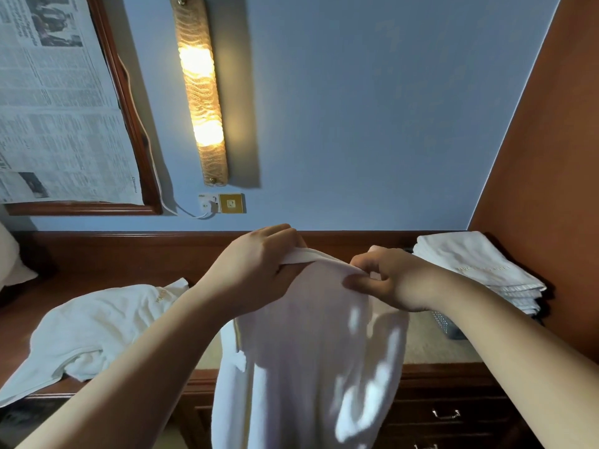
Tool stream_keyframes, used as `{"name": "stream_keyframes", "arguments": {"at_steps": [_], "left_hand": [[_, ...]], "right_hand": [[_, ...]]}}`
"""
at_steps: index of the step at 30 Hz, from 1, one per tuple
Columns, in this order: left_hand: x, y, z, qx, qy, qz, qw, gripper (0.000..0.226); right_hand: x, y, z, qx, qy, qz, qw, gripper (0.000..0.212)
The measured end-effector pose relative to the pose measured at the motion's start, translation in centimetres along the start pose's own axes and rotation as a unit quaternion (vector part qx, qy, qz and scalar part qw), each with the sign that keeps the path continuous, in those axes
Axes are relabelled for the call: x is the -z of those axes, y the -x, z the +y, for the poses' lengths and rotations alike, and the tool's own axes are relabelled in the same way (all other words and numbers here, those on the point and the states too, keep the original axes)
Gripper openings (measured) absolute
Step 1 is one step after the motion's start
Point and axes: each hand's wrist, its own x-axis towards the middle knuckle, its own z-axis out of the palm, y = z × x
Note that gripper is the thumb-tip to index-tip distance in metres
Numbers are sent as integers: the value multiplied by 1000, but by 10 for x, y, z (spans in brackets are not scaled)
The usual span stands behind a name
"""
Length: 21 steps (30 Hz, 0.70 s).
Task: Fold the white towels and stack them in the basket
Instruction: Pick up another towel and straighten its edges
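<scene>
I see both hands raised over a dark wooden dresser (pixel 453 377). My left hand (pixel 256 267) grips the top edge of a white terry towel (pixel 311 358), fingers curled round it; my right hand (pixel 385 278) pinches the same edge just beside it. The towel hangs down in front of the drawers. A stack of folded white towels (pixel 479 267) sits in a perforated grey basket (pixel 445 324) at right. A crumpled white towel (pixel 97 325) lies at left. A lit amber wall lamp (pixel 201 92) glows above.
</scene>
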Motion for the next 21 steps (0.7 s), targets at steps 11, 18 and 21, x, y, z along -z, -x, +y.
{"name": "stream_keyframes", "arguments": {"at_steps": [11,18,21], "left_hand": [[19,-12,-8,14,35,32,999,10],[29,-1,-18,4,22,27,999,13],[32,9,-30,22,22,27,999,12]], "right_hand": [[6,11,4,35,-291,44,955,30],[-6,15,14,-3,-175,86,981,47],[-15,18,26,-20,-167,73,983,41]]}}
